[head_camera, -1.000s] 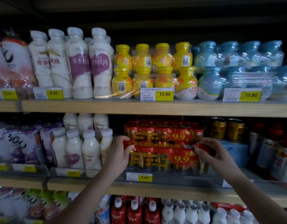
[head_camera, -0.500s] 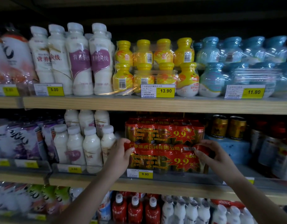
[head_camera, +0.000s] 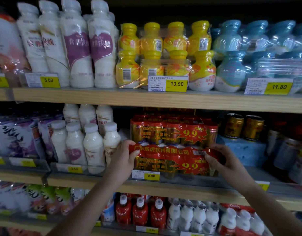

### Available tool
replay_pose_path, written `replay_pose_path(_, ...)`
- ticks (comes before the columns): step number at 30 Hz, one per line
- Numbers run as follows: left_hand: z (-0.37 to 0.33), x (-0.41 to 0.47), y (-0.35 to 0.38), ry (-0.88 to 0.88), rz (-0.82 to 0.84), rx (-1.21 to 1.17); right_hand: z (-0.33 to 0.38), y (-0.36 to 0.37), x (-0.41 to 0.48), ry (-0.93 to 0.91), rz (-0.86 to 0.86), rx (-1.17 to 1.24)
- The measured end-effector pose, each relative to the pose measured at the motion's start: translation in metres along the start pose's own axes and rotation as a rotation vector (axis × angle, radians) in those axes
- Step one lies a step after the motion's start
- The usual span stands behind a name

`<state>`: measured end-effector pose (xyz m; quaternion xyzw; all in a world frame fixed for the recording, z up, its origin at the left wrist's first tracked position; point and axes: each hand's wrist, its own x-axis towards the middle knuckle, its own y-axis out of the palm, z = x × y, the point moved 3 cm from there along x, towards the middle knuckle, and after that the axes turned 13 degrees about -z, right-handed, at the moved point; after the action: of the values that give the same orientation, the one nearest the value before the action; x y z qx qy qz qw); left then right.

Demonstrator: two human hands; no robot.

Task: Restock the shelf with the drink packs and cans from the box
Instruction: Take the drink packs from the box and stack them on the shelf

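A red shrink-wrapped pack of gold cans (head_camera: 174, 160) marked 9.9 stands at the front of the middle shelf (head_camera: 164, 189). My left hand (head_camera: 124, 159) grips its left end, thumb over the top red band. My right hand (head_camera: 221, 160) grips its right end, fingers curled round the wrap near the barcode. A second identical pack (head_camera: 174, 132) sits directly behind it, a little higher in view. The box is out of sight.
White milk bottles (head_camera: 89, 143) stand just left of the pack. Loose gold cans (head_camera: 243, 126) sit on a blue carton (head_camera: 242, 150) to its right. Yellow bottle packs (head_camera: 164, 53) and blue ones (head_camera: 257, 53) fill the upper shelf. Red and white bottles (head_camera: 164, 213) line the shelf below.
The view has moved in closer to the shelf. Both hands stay on the ends of the front red pack, which has hardly shifted.
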<state>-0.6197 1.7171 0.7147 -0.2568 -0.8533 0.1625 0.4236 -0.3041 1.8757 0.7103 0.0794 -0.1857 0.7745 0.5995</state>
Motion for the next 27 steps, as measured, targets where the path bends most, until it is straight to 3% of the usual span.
replay_pose_path(11,-0.009,-0.007,0.004,0.066,-0.108,0.069,-0.002,0.002,-0.008,-0.044,-0.104,-0.051)
replay_pose_path(27,-0.017,0.004,0.001,-0.045,0.001,0.178,-0.003,-0.002,0.003,-0.019,-0.087,-0.132)
